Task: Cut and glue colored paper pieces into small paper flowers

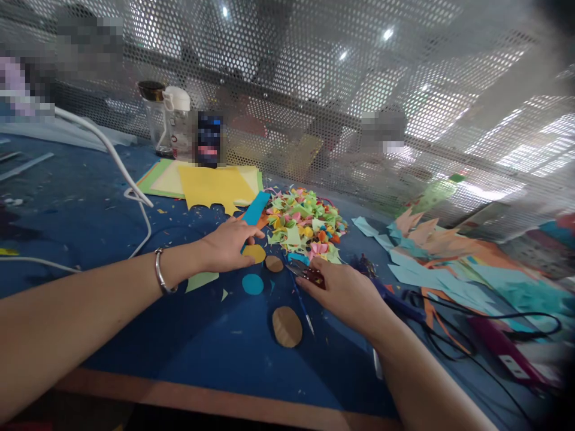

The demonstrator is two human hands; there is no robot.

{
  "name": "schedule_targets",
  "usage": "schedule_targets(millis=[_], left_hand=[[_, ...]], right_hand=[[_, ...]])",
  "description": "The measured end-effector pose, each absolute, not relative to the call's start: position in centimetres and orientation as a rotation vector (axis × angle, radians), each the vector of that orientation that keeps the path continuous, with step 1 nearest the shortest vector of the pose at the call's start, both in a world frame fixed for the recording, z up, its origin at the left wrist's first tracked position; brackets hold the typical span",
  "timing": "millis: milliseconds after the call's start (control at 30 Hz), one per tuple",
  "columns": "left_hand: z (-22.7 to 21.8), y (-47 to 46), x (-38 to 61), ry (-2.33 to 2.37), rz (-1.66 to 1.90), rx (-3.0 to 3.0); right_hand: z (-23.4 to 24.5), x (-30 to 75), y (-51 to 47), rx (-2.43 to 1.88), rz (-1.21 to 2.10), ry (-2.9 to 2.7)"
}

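Observation:
My left hand (pixel 228 244), with a silver bangle at its wrist, has its fingers closed round a blue paper strip (pixel 257 208). Its thumb is beside a yellow paper disc (pixel 255 254). In my right hand (pixel 345 287) is a pair of scissors (pixel 312 275) with dark red handles, blades pointing left. A small brown cardboard disc (pixel 274 263) lies between the hands. Nearer me are a blue paper disc (pixel 253 284) and a larger brown disc (pixel 287 327). A thin blue pen-like stick (pixel 304 308) lies below the scissors.
Behind my hands is a heap of colourful paper scraps (pixel 305 218). Yellow and green sheets (pixel 211 182), a phone (pixel 209 140) and bottles (pixel 179 123) stand farther back before a perforated metal screen (pixel 287 84). Cables, blue-handled pliers (pixel 404 303) and a purple box (pixel 507 350) lie right.

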State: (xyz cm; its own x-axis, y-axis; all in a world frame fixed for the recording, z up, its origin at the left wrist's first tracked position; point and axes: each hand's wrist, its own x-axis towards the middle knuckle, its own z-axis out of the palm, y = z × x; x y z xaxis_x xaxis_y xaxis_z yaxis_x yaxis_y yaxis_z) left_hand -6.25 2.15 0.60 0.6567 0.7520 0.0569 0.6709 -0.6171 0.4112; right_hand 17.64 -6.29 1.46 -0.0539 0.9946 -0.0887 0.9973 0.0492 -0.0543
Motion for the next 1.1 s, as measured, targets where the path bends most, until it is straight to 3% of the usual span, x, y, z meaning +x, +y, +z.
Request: schedule_targets(millis=[367,533,833,1100], left_hand=[[0.1,3.0,-6.5,1.12,0.573,2.518],[0.1,3.3,-6.8,1.189,0.379,2.586],[-0.3,3.8,-6.6,1.179,0.355,2.564],[0.0,2.8,-5.9,1.096,0.814,2.255]], right_hand=[[1.6,17.5,-6.5,2.128,-0.115,2.174],[1.9,17.4,-6.8,2.114,-0.096,2.15],[1.8,17.2,-6.7,2.106,-0.044,2.137],[1.6,17.4,-7.0,2.075,-0.004,2.134]])
